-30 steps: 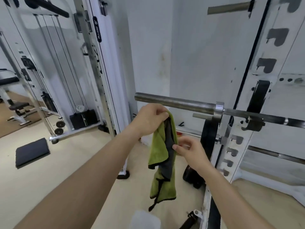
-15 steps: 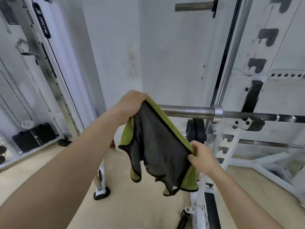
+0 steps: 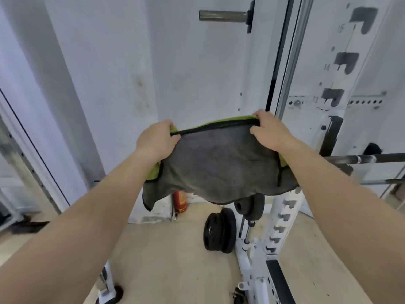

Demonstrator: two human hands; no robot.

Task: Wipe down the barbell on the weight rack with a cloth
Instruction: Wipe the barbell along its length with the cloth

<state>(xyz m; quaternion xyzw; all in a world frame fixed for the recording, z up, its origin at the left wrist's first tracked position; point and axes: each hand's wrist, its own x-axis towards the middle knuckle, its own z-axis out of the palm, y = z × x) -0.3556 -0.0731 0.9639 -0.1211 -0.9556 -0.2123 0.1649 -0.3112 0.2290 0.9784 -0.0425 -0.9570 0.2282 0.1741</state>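
Note:
A grey cloth with a green back (image 3: 219,167) hangs spread out between both hands. My left hand (image 3: 158,139) grips its top left corner and my right hand (image 3: 270,132) grips its top right corner. The cloth hides the barbell's sleeve end. Only the dark shaft of the barbell (image 3: 372,158) shows to the right, lying across the white rack upright (image 3: 328,137).
Black weight plates (image 3: 219,232) stand on the floor below the cloth, with another plate (image 3: 252,206) on a rack peg. A red extinguisher (image 3: 180,201) stands by the wall. A steel storage peg (image 3: 223,16) juts out high up.
The cloth has gone from bunched and hanging to spread wide and raised. My right hand has risen to the level of the left. The view has tilted down and closer to the rack.

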